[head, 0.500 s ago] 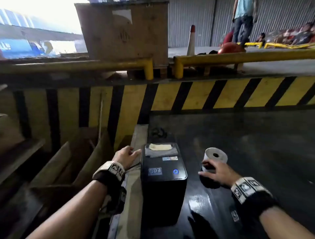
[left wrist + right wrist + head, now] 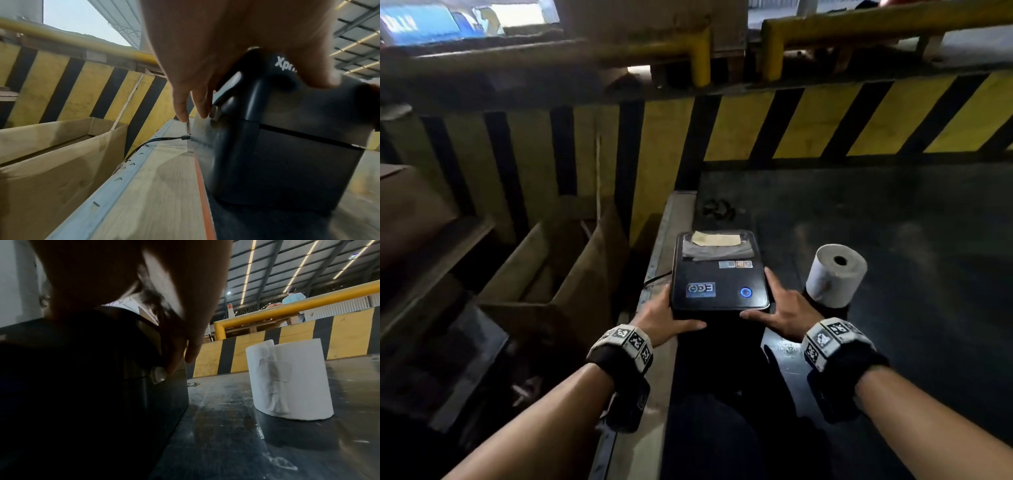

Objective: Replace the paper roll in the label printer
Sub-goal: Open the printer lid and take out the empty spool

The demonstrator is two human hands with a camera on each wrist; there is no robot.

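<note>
The black label printer point(image 2: 719, 274) stands at the table's left edge with its lid down and a scrap of paper at the slot. My left hand point(image 2: 664, 317) grips its front left corner, thumb across the front. In the left wrist view the fingertips point(image 2: 202, 112) sit at a side latch of the printer point(image 2: 287, 154). My right hand point(image 2: 779, 308) grips the front right corner the same way, with its fingertips point(image 2: 172, 368) at the latch on that side of the printer point(image 2: 92, 386). The white paper roll point(image 2: 835, 274) stands upright just right of the printer, and nothing touches this roll point(image 2: 287, 382).
A black cable point(image 2: 156, 141) runs from the printer's left side over the table edge point(image 2: 144, 186). Open cardboard boxes point(image 2: 544, 274) sit below on the left. A yellow-and-black striped barrier point(image 2: 825, 120) with yellow rails closes the back. The dark tabletop point(image 2: 911, 240) stretches right.
My right hand has left the paper roll and moved onto the printer's right side. My left hand has slid from the printer's left rear to its front left corner. The view has tilted downward.
</note>
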